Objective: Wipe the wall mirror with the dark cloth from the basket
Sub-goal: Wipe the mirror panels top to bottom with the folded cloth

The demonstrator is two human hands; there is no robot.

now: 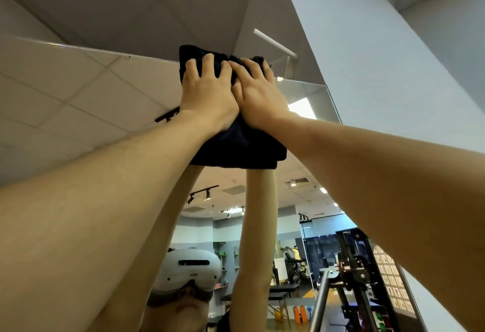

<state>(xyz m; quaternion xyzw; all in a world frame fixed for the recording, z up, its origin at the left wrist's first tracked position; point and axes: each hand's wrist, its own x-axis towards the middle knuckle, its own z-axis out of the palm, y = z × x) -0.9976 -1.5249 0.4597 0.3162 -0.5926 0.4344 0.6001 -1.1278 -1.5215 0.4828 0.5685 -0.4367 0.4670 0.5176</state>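
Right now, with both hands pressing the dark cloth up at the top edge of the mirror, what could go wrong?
1. The folded dark fabric cloth already overlaps the top edge of the large frameless wall mirror; another upward stroke may slide off the glass.
2. The left hand and right hand press with arms stretched high, so pressure may be uneven and leave streaks.
3. The cloth's loose lower fold hangs unheld and could bunch.

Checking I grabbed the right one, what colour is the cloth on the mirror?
Very dark navy, nearly black cloth; head view.
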